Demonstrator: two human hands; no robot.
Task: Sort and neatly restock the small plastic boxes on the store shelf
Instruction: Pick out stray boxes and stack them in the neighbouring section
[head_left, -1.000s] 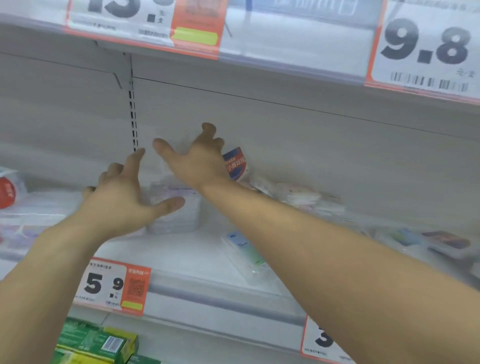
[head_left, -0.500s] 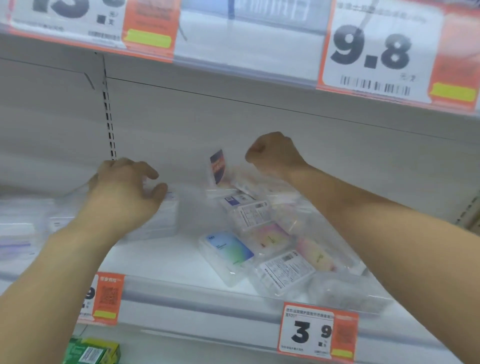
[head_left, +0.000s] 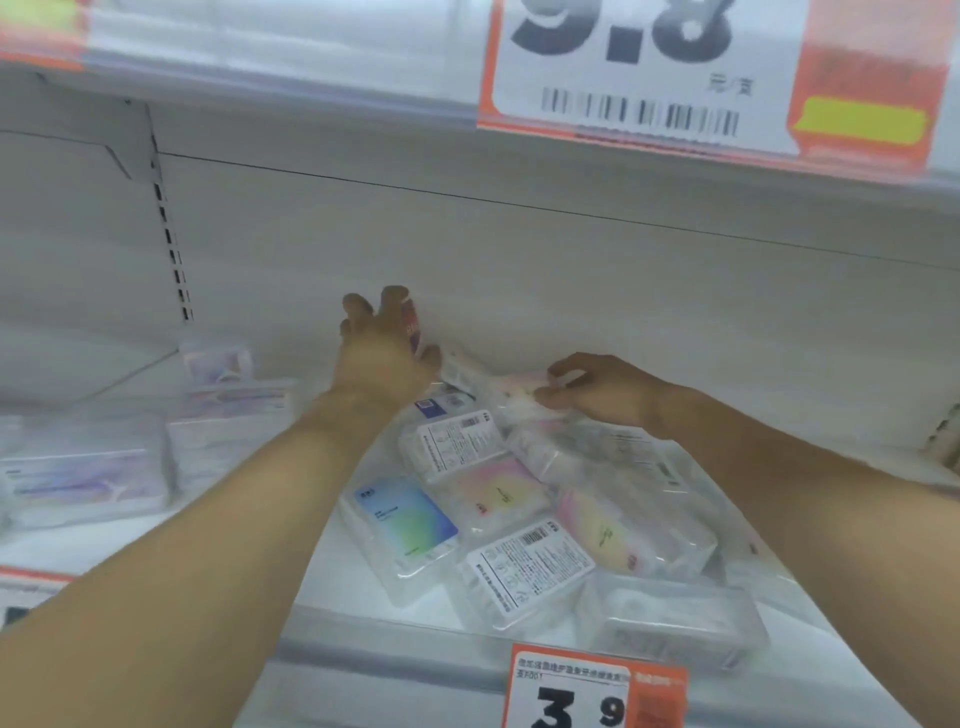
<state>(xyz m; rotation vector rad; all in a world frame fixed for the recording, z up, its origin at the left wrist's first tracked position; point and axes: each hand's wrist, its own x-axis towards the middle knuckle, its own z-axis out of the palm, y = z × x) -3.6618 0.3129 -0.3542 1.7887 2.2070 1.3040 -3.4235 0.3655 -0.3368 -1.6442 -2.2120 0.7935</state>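
Left hand (head_left: 382, 358) has crossed over to grip the upright box (head_left: 412, 325); right hand (head_left: 597, 392) now pinches a pink box (head_left: 519, 397) atop the jumbled pile.

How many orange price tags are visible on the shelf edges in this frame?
4. The 9.8 tag is on the upper rail at right; the 3.9 tag on the lower rail, centre; cut-off tags sit at the top-left corner and the lower left edge.
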